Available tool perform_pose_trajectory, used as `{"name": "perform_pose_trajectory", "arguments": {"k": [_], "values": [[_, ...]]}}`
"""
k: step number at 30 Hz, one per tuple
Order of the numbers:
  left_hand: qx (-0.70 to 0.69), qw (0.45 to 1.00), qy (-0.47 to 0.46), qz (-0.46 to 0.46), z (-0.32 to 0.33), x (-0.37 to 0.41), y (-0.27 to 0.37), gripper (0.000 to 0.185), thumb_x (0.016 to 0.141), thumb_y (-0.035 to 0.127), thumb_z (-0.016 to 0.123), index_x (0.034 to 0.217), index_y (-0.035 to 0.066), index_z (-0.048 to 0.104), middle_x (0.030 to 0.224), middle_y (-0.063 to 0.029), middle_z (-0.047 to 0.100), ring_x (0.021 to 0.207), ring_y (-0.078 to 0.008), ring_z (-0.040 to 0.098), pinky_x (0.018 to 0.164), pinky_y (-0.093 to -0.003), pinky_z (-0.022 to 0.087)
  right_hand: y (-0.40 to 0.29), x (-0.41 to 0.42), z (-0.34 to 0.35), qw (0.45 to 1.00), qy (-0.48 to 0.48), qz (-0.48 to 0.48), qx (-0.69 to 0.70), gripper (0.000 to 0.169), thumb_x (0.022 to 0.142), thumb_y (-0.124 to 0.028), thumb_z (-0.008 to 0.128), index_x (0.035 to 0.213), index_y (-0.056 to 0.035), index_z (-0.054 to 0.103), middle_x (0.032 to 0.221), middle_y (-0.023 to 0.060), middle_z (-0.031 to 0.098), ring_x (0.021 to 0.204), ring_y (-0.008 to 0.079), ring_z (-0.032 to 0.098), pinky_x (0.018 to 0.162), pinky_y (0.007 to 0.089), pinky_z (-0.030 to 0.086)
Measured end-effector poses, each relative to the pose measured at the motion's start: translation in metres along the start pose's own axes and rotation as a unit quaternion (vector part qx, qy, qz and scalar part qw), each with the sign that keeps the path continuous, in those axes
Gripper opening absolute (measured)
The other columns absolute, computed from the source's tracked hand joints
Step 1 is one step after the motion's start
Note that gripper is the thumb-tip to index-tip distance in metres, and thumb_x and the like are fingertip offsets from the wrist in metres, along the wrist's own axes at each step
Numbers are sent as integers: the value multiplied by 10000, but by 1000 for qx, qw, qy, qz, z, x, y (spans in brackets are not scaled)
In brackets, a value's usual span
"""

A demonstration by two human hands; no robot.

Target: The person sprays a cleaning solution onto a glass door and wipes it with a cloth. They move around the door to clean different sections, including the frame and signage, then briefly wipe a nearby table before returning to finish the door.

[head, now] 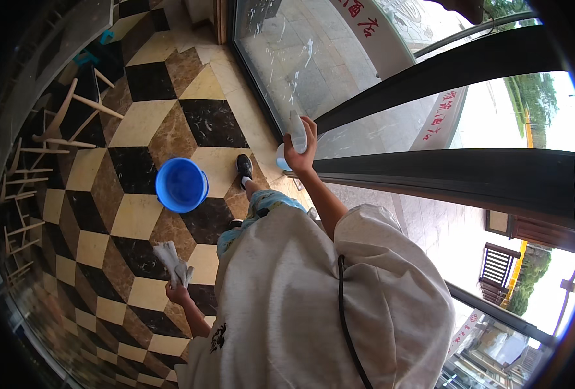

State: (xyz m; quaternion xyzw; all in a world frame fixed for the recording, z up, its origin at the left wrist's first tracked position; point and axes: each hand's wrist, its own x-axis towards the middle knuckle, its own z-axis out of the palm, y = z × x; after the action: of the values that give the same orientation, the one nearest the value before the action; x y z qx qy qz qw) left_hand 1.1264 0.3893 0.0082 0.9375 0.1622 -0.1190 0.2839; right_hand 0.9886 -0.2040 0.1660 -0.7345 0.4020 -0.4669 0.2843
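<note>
My right hand (305, 151) grips a translucent spray bottle (296, 130) by its upper part, close to a dark-framed glass pane (287, 63). White streaks and drops mark that glass. The bottle's lower part, pale blue, shows below my fingers. Low at the left, my left hand (178, 293) is closed around a bunched whitish-grey cloth (172, 260), which hangs over the tiled floor. A round blue plastic bucket (182, 185) stands on the floor between the cloth and the glass; whether it holds liquid, I cannot tell.
Wooden-legged chairs (54, 121) and a teal stool (87, 54) line the left side. My shoe (244, 166) is beside the bucket. Thick dark frame bars (438, 167) cross the right side, with paving, a wooden bench (497, 272) and greenery beyond. Red writing marks the glass bands.
</note>
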Motion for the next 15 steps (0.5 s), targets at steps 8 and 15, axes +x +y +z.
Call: {"name": "perform_pose_trajectory", "arguments": {"k": [8, 15], "values": [[-127, 990, -50, -31, 25, 94, 191, 322, 857, 89, 663, 1156, -8, 594, 1212, -222, 555, 967, -350, 630, 714, -432, 624, 21, 46, 19, 988, -118, 90, 43, 401, 733, -18, 672, 1127, -35, 599, 920, 157, 645, 848, 292, 651, 781, 339, 496], [58, 957, -152, 240, 45, 96, 279, 258, 835, 81, 678, 1082, 20, 633, 1051, -161, 661, 945, -307, 627, 799, -415, 496, -15, -1, -17, 994, 14, 107, 16, 418, 720, -9, 664, 1133, -31, 604, 982, 177, 628, 877, 342, 636, 775, 358, 500]]}}
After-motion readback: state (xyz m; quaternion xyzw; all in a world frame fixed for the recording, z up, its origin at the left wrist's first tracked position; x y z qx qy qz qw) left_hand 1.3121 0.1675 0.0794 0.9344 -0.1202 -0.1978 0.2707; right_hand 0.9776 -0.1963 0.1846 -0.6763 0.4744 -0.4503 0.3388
